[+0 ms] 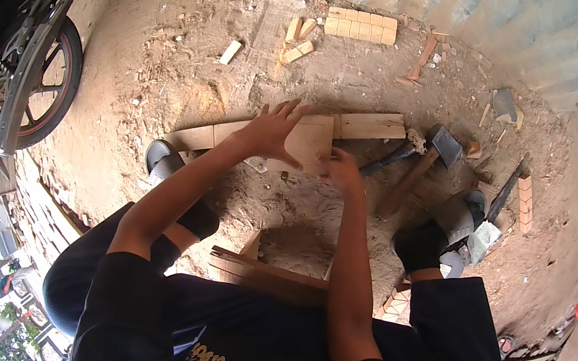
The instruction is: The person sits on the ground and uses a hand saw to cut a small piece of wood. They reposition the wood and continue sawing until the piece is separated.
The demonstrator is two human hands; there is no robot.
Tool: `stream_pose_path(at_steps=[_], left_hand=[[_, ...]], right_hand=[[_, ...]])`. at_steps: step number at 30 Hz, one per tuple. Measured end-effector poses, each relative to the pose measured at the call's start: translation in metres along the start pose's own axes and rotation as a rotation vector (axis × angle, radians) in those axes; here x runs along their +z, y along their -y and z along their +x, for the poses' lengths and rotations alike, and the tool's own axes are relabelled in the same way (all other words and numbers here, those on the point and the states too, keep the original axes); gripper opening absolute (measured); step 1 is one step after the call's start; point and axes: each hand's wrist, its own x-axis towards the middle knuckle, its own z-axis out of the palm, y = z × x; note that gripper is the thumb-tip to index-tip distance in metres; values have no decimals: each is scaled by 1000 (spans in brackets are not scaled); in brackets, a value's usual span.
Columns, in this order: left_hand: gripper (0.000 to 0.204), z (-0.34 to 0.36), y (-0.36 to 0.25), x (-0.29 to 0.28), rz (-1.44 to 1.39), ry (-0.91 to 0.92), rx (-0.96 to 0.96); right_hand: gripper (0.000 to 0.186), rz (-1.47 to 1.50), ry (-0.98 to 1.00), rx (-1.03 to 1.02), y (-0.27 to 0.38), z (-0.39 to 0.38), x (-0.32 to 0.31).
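A flat, light-brown rectangular panel (315,135) lies across a long wooden plank (374,126) on the dirt ground in front of me. My left hand (273,136) is over the panel's left part, its fingers spread and thumb stretched out; whether it presses down I cannot tell. At the panel's right edge is my right hand (342,172), its fingers curled together and slightly blurred. What those fingers hold, if anything, is hidden. Right of that hand lie a dark-handled tool (387,159) and a hatchet (447,147) with a wooden handle, its metal head pointing away from me.
A row of small wooden blocks (361,26) lies farther off, with loose wood pieces (298,50) beside it. A long dark blade (507,190) rests by my right foot. A motorcycle wheel (30,80) stands at left. Corrugated sheeting (484,22) bounds the far side.
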Motion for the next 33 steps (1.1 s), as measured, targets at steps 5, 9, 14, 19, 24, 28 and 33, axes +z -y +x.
stream_pose_path(at_steps=[5, 9, 14, 19, 24, 28, 33], left_hand=[[138, -18, 8, 44, 42, -97, -84], [131, -9, -6, 34, 70, -97, -120], [100, 39, -3, -11, -37, -172, -135], [90, 114, -4, -77, 182, -259, -205], [104, 187, 6, -118, 283, -281, -243], [113, 228, 23, -119, 253, -190, -194], [96, 242, 22, -108, 293, -151, -254]], right_hand=[[37, -105, -166, -94, 4, -3, 13], [38, -68, -217, -120, -10, 7, 6], [37, 63, -207, -29, -17, -6, 0], [36, -77, 6, 107, -13, -10, -8], [35, -171, 112, 130, -33, -1, 3], [36, -196, 230, 136, -21, -13, 19], [36, -165, 269, 157, -26, -6, 25]])
